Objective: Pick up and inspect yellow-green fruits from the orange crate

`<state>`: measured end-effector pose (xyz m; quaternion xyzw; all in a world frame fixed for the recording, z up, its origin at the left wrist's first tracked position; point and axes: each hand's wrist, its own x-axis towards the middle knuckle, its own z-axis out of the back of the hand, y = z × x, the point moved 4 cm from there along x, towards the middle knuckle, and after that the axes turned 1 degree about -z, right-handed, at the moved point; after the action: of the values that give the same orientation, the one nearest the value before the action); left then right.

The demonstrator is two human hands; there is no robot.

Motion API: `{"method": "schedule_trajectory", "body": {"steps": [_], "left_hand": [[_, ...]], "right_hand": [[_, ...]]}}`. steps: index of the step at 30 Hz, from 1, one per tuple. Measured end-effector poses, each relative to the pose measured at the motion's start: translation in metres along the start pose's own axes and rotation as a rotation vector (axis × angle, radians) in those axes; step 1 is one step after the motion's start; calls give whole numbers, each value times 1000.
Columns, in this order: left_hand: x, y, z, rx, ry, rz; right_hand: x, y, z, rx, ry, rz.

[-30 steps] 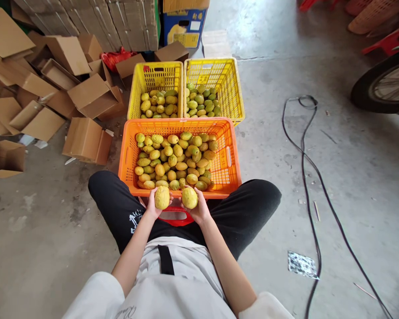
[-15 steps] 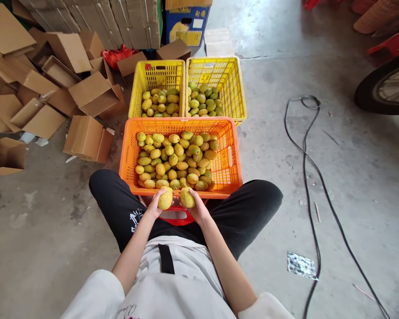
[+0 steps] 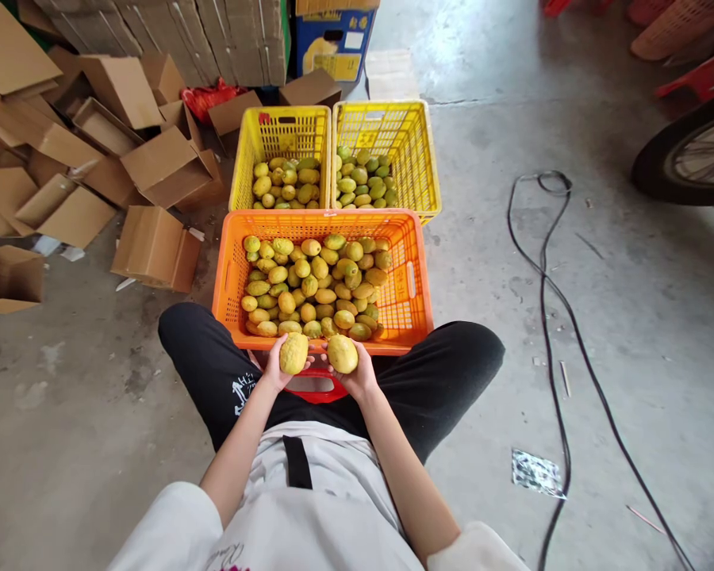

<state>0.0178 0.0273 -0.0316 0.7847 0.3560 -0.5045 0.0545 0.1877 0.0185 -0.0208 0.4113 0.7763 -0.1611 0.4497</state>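
My left hand [image 3: 275, 371] is closed around a bumpy yellow lemon [image 3: 293, 354]. A second, smoother yellow lemon [image 3: 342, 354] rests in my right hand [image 3: 362, 375], fingers curled under it. Both hands are side by side over my lap, at the near rim of an orange plastic crate [image 3: 420, 277]. Inside that crate lie many yellow and greenish lemons [image 3: 315, 285], heaped mostly to its left and middle. A red plastic thing [image 3: 315, 394] shows partly below my hands.
Two yellow crates [image 3: 381, 111] with more fruit stand behind the orange one. Cardboard boxes [image 3: 160, 166] are piled at left, and a blue carton [image 3: 335, 47] stands behind. A black cable [image 3: 556, 293] crosses the floor at right, near a wheel [image 3: 696, 151].
My right hand has turned palm up, so more of its lemon shows. The left-hand lemon has also rotated slightly. The crates and boxes stay in place.
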Motion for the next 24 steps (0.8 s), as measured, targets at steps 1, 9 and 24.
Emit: {"method": "schedule_trajectory", "body": {"steps": [1, 9, 24], "left_hand": [[0, 0, 1, 4, 2, 8], [0, 0, 2, -29, -21, 13], [-4, -1, -1, -136, -166, 53]], "right_hand": [[0, 0, 0, 9, -27, -1], [0, 0, 3, 30, -109, -4], [29, 178, -136, 55, 97, 331]]}}
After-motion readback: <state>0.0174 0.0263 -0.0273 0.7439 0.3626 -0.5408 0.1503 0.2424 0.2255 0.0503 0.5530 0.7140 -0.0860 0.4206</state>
